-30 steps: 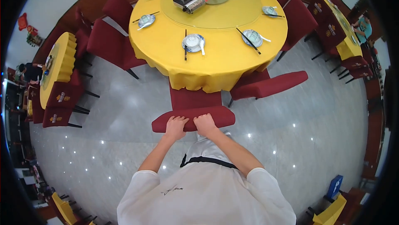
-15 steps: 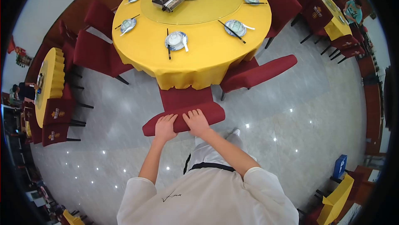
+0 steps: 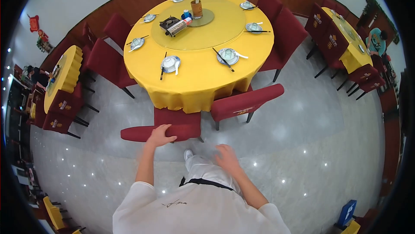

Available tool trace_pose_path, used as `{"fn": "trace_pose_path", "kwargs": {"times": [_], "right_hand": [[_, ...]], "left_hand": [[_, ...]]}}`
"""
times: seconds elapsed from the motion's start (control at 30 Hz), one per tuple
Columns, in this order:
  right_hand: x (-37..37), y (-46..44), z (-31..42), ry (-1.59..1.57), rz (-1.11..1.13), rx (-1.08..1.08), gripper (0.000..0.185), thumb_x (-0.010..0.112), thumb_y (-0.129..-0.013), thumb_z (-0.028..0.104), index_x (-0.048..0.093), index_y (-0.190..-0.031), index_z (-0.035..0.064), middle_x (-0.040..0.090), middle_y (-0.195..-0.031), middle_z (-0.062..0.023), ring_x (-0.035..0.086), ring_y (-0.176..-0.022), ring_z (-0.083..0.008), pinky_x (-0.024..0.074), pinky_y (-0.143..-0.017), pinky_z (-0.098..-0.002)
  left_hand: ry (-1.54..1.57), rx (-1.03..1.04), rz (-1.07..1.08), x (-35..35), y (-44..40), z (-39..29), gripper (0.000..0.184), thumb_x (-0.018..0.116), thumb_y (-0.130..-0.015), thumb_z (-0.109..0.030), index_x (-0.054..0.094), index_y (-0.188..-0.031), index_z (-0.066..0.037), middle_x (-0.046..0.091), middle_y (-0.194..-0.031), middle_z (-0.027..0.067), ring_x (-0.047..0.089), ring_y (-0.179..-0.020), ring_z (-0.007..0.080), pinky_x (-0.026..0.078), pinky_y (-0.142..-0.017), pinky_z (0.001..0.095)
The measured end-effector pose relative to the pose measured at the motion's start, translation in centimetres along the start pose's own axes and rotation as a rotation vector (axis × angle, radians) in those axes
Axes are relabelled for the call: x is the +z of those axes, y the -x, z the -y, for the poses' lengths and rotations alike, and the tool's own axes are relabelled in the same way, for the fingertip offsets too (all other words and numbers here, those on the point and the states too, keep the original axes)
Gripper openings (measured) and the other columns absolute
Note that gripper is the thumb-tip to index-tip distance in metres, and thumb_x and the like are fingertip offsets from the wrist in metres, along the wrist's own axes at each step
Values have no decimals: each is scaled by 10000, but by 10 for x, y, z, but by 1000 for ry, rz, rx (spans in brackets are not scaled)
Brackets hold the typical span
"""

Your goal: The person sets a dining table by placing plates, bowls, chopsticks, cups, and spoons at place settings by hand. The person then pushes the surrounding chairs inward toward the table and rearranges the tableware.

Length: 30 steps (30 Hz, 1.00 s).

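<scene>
My left hand point(image 3: 160, 136) is on the top of a red chair's backrest point(image 3: 137, 133), its fingers over the far edge and the thumb on the near side. Just in front, the seat of that chair point(image 3: 177, 117) goes under the yellow tablecloth. My right hand point(image 3: 227, 158) hangs in the air right of the chair, slightly blurred, holding nothing with the fingers apart. To the right stands a second red chair point(image 3: 248, 102), angled to the table. On the round table point(image 3: 194, 80) lie place settings, the nearest a blue-rimmed plate point(image 3: 166, 69) with a bowl, spoon and chopsticks.
On the glass turntable point(image 3: 233, 31) stand a portable stove point(image 3: 168, 25), a gas canister point(image 3: 178, 27) and a brown holder point(image 3: 196, 10). More red chairs point(image 3: 106, 65) ring the table. People point(image 3: 377, 41) are at other tables on both sides. Grey tiled floor point(image 3: 276, 165) surrounds me.
My right hand has come off the chair back and moved right and down. My left hand stays on it, now near its right end. The view has shifted, with the chair farther left.
</scene>
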State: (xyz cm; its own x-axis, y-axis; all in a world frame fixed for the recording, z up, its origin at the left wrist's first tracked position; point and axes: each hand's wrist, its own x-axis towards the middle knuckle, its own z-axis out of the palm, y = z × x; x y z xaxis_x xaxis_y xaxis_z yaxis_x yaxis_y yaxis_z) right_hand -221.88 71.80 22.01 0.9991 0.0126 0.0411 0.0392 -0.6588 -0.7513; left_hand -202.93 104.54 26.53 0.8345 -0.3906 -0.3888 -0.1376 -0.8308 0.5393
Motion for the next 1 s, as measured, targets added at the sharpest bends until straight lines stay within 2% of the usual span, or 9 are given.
{"fn": "trace_pose_path", "kwargs": {"times": [0.07,0.2,0.43,0.53,0.57,0.67,0.7,0.77,1.0], "right_hand": [[-34,19,-36,97,15,138,485,736,-807,175,606,-1262,70,572,-1307,-180,517,-1226,-390,411,-1055,-479],[-111,-8,-90,207,-100,134,555,755,-785,149,576,-1304,66,547,-1332,-210,487,-1266,-411,403,-1064,-487],[-218,-144,-81,540,-116,-34,680,793,-732,125,531,-1357,83,428,-1467,-192,384,-1375,-394,304,-1146,-556],[-216,-194,-120,698,17,-61,700,797,-713,118,536,-1363,107,409,-1484,-192,346,-1411,-387,266,-1161,-586],[-211,-204,-140,762,34,-90,724,796,-679,116,545,-1359,130,472,-1437,-171,405,-1375,-350,281,-1149,-586],[-212,-233,-170,792,263,-74,701,786,-659,116,574,-1327,140,561,-1340,-140,487,-1304,-311,317,-1135,-548],[-211,-238,-176,788,250,-129,661,768,-648,109,605,-1287,146,637,-1202,-102,571,-1194,-275,376,-1090,-495],[-214,-249,-179,760,368,-147,619,768,-673,119,603,-1270,141,649,-1145,-94,589,-1143,-273,391,-1065,-484],[-216,-248,-187,765,475,-223,464,721,-670,118,666,-1130,115,713,-894,-89,693,-900,-275,497,-867,-431]], "left_hand": [[-57,105,-88,28,-9,-54,853,778,-739,-473,496,-1427,-55,442,-1495,217,369,-1417,373,286,-1156,562],[-112,301,-202,58,-35,-163,763,772,-792,-366,489,-1411,-21,442,-1473,242,370,-1402,401,304,-1171,482],[-394,318,-340,99,-137,-270,775,811,-738,-259,483,-1410,-54,485,-1414,196,409,-1367,367,306,-1161,513],[-381,264,-210,135,-193,-286,768,815,-708,-230,503,-1389,-60,544,-1356,180,484,-1297,352,344,-1130,511],[-383,277,-283,147,-208,-290,754,820,-666,-202,541,-1355,-79,603,-1277,148,551,-1220,325,391,-1086,485],[-414,108,-61,144,-231,-309,721,815,-640,-202,581,-1315,-104,634,-1221,120,585,-1174,302,421,-1047,458],[-395,142,-97,141,-234,-310,665,803,-645,-184,594,-1272,-106,646,-1171,118,600,-1134,298,431,-1010,453],[-372,191,-154,141,-230,-305,553,779,-657,-147,620,-1185,-111,670,-1071,114,630,-1055,289,452,-936,445],[-387,139,-174,158,-225,-307,505,781,-643,-166,676,-1137,-143,700,-994,85,662,-996,259,451,-934,443]]}}
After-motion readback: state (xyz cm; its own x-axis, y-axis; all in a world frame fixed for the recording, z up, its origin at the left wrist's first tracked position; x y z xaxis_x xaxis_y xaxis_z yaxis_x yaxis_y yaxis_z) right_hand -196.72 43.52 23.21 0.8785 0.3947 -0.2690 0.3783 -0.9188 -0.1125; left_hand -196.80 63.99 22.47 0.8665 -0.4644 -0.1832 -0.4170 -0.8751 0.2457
